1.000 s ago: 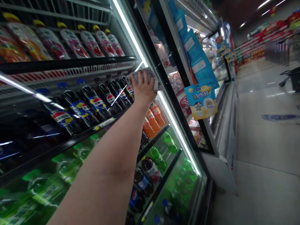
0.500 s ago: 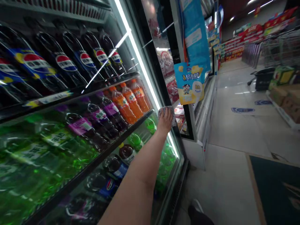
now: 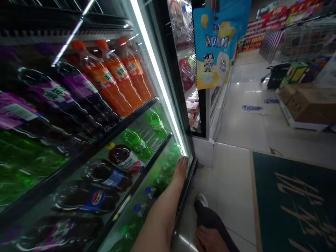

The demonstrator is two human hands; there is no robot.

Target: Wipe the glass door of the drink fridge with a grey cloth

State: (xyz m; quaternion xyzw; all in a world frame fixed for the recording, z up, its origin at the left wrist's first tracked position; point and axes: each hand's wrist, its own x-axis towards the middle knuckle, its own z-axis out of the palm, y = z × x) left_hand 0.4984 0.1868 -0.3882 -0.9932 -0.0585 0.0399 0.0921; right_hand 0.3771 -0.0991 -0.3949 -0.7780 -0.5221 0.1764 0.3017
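Note:
My left hand [image 3: 183,161] reaches down to the low right corner of a drinks cooler's glass door [image 3: 168,150], at the bottom end of a bright light strip [image 3: 160,77]. It presses a pale cloth to the glass; the cloth is mostly hidden and blurred under the fingers. My right hand [image 3: 208,239] is low at the bottom edge, in front of my dark-trousered leg. Its fingers look curled, and what they hold, if anything, I cannot make out. A shiny grey surface [image 3: 185,242] lies just left of it.
Behind the glass stand orange soda bottles [image 3: 115,77], dark purple-labelled bottles [image 3: 57,94] and lying cola bottles [image 3: 86,199]. A blue and yellow snack bag [image 3: 214,52] hangs right of the door. Cardboard boxes [image 3: 312,105], carts [image 3: 307,42] and a green mat [image 3: 294,199] are on the right.
My left hand has slid down along the light strip to the door's lower corner. The view has tipped downward, and my right hand has come into sight at the bottom.

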